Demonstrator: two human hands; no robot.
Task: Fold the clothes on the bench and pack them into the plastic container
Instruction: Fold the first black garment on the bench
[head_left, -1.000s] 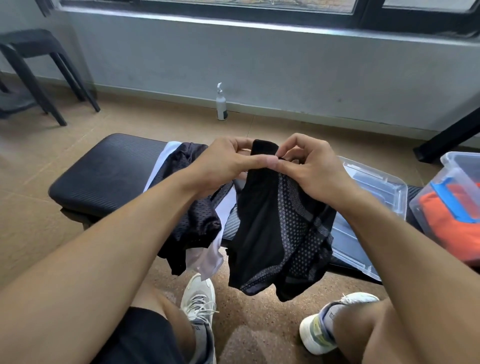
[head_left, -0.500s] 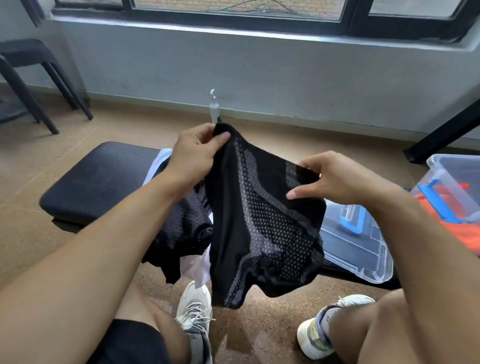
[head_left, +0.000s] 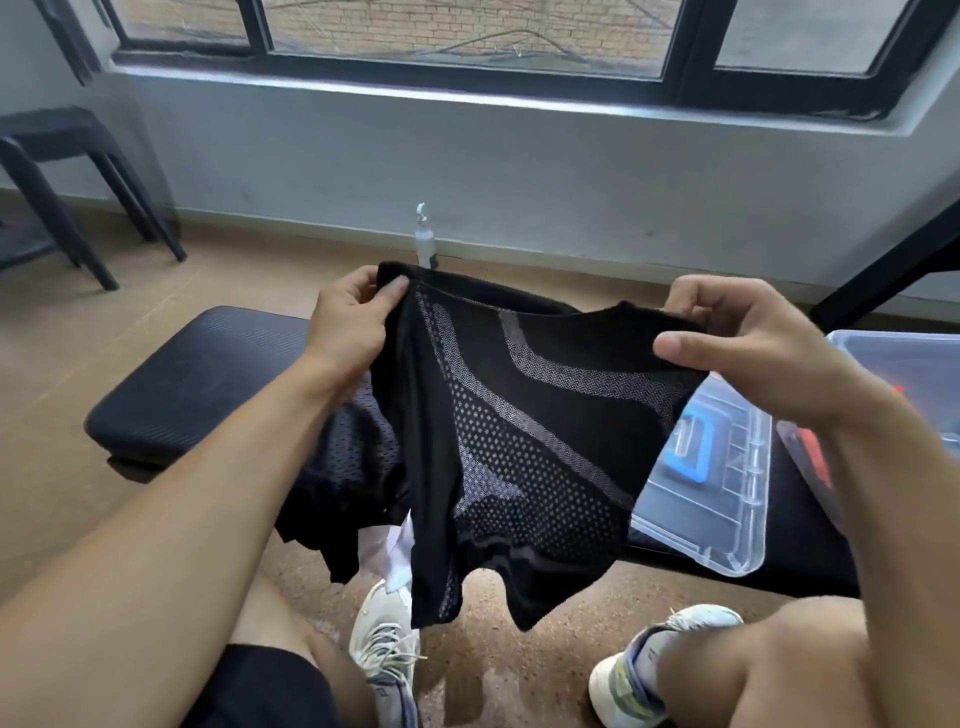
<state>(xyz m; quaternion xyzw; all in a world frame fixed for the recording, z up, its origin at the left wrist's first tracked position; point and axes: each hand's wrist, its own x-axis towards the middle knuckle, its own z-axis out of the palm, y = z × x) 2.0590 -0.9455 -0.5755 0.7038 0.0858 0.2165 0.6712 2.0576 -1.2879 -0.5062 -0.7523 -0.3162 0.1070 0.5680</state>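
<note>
I hold a black garment with grey dotted panels (head_left: 524, 436) spread in the air above the black padded bench (head_left: 197, 384). My left hand (head_left: 353, 322) pinches its upper left corner. My right hand (head_left: 748, 353) grips its upper right edge. The cloth hangs down past the bench's front edge. Behind it on the bench lie a black mesh garment (head_left: 353, 457) and a white piece (head_left: 389, 545). The clear plastic container (head_left: 893, 353) with orange clothes inside stands at the far right, partly hidden by my right arm.
A clear container lid with a blue latch (head_left: 727, 499) lies on the bench to the right. A small spray bottle (head_left: 425, 239) stands by the wall. A black stool (head_left: 67, 171) is at the far left. My knees and white shoes (head_left: 384, 639) are below.
My hands have moved apart, from touching at the cloth's top to wide spread. The garment has opened out flat between them and sits higher in view.
</note>
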